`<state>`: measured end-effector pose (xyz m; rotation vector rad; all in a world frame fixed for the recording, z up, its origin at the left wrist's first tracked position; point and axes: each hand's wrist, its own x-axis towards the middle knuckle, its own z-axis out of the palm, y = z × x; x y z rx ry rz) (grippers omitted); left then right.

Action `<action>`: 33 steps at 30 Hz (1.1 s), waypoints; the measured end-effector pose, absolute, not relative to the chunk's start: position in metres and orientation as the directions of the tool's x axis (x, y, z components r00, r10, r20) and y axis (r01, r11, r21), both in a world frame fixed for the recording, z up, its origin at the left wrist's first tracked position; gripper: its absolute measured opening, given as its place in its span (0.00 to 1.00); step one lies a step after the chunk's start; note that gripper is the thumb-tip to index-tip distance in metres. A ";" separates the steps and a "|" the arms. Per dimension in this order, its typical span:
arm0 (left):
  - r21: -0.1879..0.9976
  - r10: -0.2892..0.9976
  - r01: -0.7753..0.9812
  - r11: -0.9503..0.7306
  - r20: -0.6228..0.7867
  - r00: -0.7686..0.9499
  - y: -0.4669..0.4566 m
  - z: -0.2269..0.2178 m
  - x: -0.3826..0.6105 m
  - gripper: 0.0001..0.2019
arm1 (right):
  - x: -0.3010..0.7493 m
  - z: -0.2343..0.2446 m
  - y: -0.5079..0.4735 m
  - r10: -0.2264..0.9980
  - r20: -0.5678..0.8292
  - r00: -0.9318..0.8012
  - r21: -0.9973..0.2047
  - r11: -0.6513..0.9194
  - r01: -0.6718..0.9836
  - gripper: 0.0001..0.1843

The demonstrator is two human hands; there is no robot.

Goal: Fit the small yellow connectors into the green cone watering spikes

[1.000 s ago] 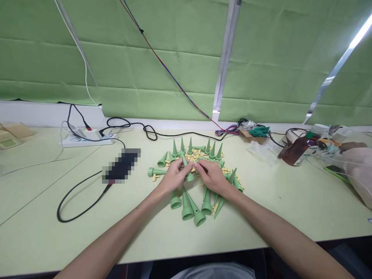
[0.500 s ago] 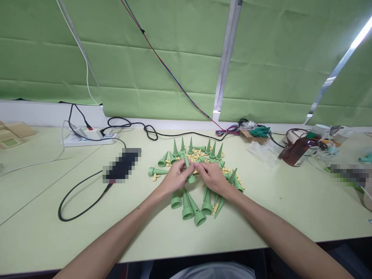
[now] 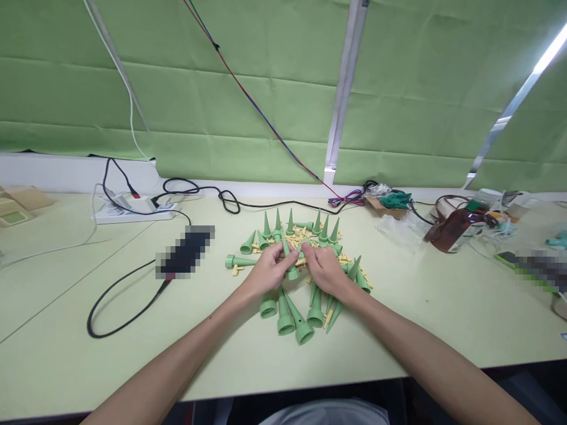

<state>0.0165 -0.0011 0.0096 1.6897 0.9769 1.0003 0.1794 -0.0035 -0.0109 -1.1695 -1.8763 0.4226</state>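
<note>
Gripped in my left hand is a green plastic watering spike, its wide socket end toward me and its point tilted away. Close beside it, my right hand is closed with the thumb up, on a small yellow valve piece that touches or nearly touches the spike's side. Around both hands lie more green spikes, several standing point up at the back and several on their sides, such as the spike near me. Small yellow valve pieces are heaped among them, partly hidden by my hands.
A blurred dark device with a black cable lies to the left, before a white power strip. On the right are a brown bottle, clear plastic wrap and a small cardboard box. The table's front edge runs below my forearms.
My right hand has drawn slightly right from the spike, its thumb now raised, and the yellow piece shows between the hands. The left hand keeps its hold on the spike.
</note>
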 end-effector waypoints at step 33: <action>0.938 0.917 0.191 -0.288 0.212 0.339 -0.003 0.011 0.018 0.16 | 0.178 -0.009 -0.005 0.847 0.478 -0.233 -0.641 0.518 0.567 0.33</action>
